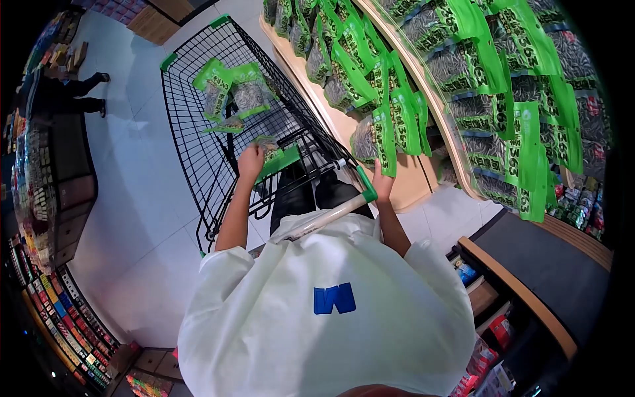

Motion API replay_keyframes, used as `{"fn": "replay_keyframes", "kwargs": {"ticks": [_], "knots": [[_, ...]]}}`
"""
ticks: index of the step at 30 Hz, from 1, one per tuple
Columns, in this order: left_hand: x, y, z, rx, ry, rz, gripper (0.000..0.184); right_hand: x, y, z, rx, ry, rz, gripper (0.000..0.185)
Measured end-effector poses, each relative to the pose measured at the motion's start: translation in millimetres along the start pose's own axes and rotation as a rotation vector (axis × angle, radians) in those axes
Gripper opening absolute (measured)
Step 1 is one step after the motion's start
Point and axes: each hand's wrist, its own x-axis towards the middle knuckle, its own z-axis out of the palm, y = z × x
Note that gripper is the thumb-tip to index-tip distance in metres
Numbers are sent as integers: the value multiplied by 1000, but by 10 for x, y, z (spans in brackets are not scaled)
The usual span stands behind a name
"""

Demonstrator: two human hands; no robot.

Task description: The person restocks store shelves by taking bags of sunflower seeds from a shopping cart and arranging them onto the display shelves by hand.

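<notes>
My left hand [251, 163] is inside the black wire shopping cart [183, 126], closed on the edge of a green bag of sunflower seeds [283, 161]. Further forward in the cart lie a bag with a green top [213, 89], another bag of seeds [251, 94] beside it and a smaller-looking one [228, 124] below. At the front corner of the lower shelf, my right hand [383, 177] grips the bottom end of an upright green seed bag [382, 140]; part of the fingers is hidden behind it. The cart's handle [331, 213] crosses in front of my white shirt.
Rows of green seed bags [529, 139] fill the tilted wooden display [403, 178] on the right. Another person's dark-clothed legs [86, 96] show at the far left. Stocked shelves [63, 317] line the lower left, and a dark counter [529, 264] stands at the right.
</notes>
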Motion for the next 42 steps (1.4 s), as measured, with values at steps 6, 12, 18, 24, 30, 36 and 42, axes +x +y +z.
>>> {"fn": "replay_keyframes", "kwargs": {"ticks": [6,12,18,24,30,36,42], "knots": [[295,1904,-397,-299,101,607,29,149,-46,81,-39,-29,1,30],[663,2699,-38,164,-66,790,71,297,68,197,-107,-35,-38,32],[886,2724,298,237,-108,736,59,232,252,119,-120,-67,-50,32],[856,2727,164,277,-120,760,51,165,-166,-66,-71,-75,79,35],[833,2654,137,352,-133,802,51,276,-338,-34,-138,-108,23,39],[744,2628,89,272,-63,795,51,340,-504,44,-112,-147,1,40],[581,2213,-186,-118,-18,541,36,386,-208,102,-222,-304,66,49]]}}
